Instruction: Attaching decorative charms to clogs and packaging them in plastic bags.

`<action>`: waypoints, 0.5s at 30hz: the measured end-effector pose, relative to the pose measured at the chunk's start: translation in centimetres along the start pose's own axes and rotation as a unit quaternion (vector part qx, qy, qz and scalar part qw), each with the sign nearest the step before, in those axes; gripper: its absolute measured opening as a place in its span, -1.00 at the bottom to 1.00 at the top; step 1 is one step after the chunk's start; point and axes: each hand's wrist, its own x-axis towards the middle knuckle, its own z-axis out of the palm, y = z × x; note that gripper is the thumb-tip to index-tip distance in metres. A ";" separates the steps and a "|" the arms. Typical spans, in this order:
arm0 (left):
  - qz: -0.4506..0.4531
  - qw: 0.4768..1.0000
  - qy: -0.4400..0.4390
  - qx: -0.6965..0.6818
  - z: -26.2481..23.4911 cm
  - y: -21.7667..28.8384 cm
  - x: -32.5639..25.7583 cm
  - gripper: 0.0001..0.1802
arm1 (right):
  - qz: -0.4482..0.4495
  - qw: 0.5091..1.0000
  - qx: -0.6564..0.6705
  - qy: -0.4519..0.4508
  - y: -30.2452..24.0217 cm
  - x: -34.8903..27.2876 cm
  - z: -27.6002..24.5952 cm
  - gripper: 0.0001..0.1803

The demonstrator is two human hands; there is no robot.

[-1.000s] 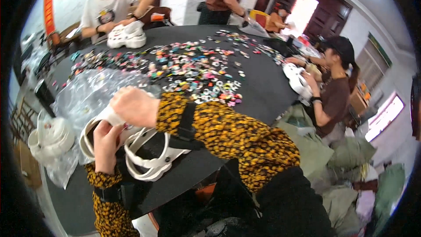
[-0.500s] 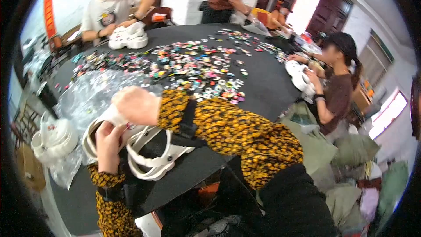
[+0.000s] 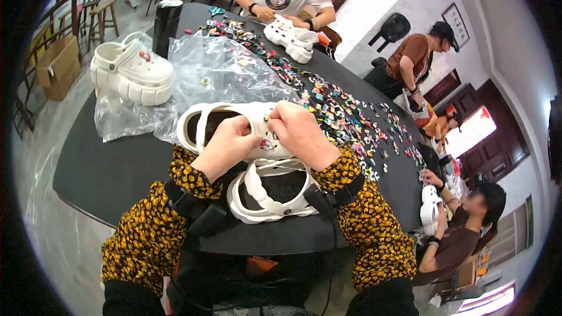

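Looking down from head height, one wide fisheye, close above the bare left hand (image 3: 227, 145) and bare right hand (image 3: 301, 130), facing out across the black, curved-edged tabletop (image 3: 111, 164), a pale, smooth wall (image 3: 410, 0) leaning far beyond!

Smooth clog (image 3: 257, 114) (matt), glossy plastic bag (image 3: 219, 73)

I note one white clog (image 3: 252, 109), held at the desk (image 3: 93, 178), dark insole (image 3: 218, 121) exposed, strap (image 3: 202, 127) arched across it, toe end right, small colourful charms (image 3: 267, 144) on its upper (image 3: 257, 121).
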 end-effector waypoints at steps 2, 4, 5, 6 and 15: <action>-0.002 1.000 0.008 0.006 -0.2 -0.5 0.0 -0.74 | -0.005 1.000 -0.014 -0.008 -0.2 0.1 0.0 -0.89; 0.031 1.000 0.003 0.000 0.0 -0.9 0.3 -0.74 | -0.015 0.999 -0.031 -0.012 -0.2 0.0 0.0 -0.89; 0.031 1.000 0.005 -0.002 0.1 -0.8 0.3 -0.74 | -0.021 0.998 -0.050 -0.009 -0.2 0.0 -0.2 -0.89; 0.017 1.000 0.000 -0.005 0.1 -0.5 0.2 -0.73 | -0.028 0.997 -0.064 -0.012 -0.5 0.0 -0.4 -0.89; 0.001 1.000 -0.005 0.004 0.3 -1.0 0.4 -0.71 | -0.048 0.993 -0.108 -0.013 -0.8 -0.2 -0.3 -0.86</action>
